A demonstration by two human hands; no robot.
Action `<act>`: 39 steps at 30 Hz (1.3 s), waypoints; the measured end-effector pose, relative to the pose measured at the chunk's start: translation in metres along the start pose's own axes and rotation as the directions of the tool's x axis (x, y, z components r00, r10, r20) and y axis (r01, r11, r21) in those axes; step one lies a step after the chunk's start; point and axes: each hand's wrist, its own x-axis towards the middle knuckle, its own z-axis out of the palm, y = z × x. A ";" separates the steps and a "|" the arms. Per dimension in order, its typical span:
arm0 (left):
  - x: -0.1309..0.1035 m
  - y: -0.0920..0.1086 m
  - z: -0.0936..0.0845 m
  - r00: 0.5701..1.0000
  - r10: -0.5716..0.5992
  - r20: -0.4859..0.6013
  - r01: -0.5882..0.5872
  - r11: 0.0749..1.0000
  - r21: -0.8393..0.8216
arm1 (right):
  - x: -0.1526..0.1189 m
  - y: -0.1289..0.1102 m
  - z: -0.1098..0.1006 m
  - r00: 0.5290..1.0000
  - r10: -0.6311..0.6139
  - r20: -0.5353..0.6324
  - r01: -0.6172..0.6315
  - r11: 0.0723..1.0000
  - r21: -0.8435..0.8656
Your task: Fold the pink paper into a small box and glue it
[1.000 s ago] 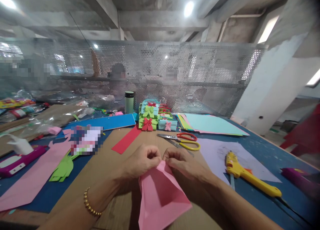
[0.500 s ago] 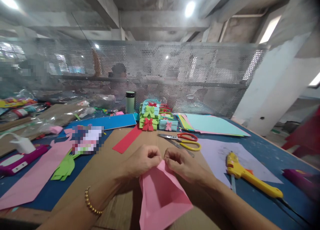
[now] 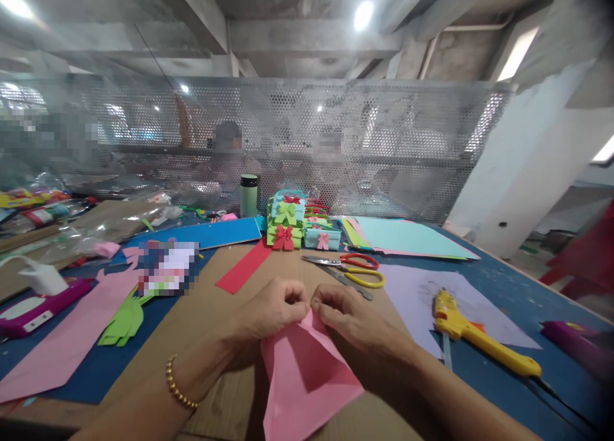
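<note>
A folded pink paper piece point(image 3: 307, 380) hangs from both hands at the bottom centre, its open hollow facing me. My left hand point(image 3: 281, 306) pinches its top edge, a gold bead bracelet on the wrist. Close beside it, my right hand point(image 3: 338, 310) pinches the same edge, the fingertips nearly touching. Just beyond the hands lie red-handled scissors point(image 3: 359, 260) and yellow-handled scissors point(image 3: 365, 278) on the brown board point(image 3: 201, 313). A red paper strip point(image 3: 244, 268) lies to their left.
Small paper baskets with bows point(image 3: 284, 236) are stacked at the back beside a green bottle point(image 3: 249, 198). A yellow glue gun point(image 3: 484, 342) lies right on lilac paper point(image 3: 407, 287). Pink sheets point(image 3: 62, 338) and green cut-outs point(image 3: 122, 319) lie left; coloured sheets point(image 3: 412, 236) back right.
The pink paper has shifted slightly left and tilted a little. My right hand has moved slightly left, closer to my left hand. Both keep their pinch.
</note>
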 end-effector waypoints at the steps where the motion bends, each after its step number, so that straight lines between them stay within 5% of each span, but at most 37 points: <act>1: 0.000 0.000 0.000 1.000 -0.001 0.001 0.001 1.000 0.004 | 0.000 0.001 0.000 1.000 0.006 0.012 -0.006 1.000 0.017; 22: 0.002 -0.004 -0.001 0.998 -0.065 -0.008 0.065 0.998 0.003 | 0.002 0.002 -0.003 0.999 -0.009 -0.034 0.009 1.000 0.004; 33: 0.003 -0.009 -0.005 0.999 0.030 -0.018 -0.030 1.000 0.000 | 0.002 -0.003 -0.007 0.997 0.052 -0.057 -0.055 0.997 -0.051; 39: 0.002 -0.005 -0.002 1.000 0.020 -0.001 -0.020 0.999 0.027 | 0.001 -0.001 -0.001 0.998 -0.050 -0.031 0.049 0.999 -0.022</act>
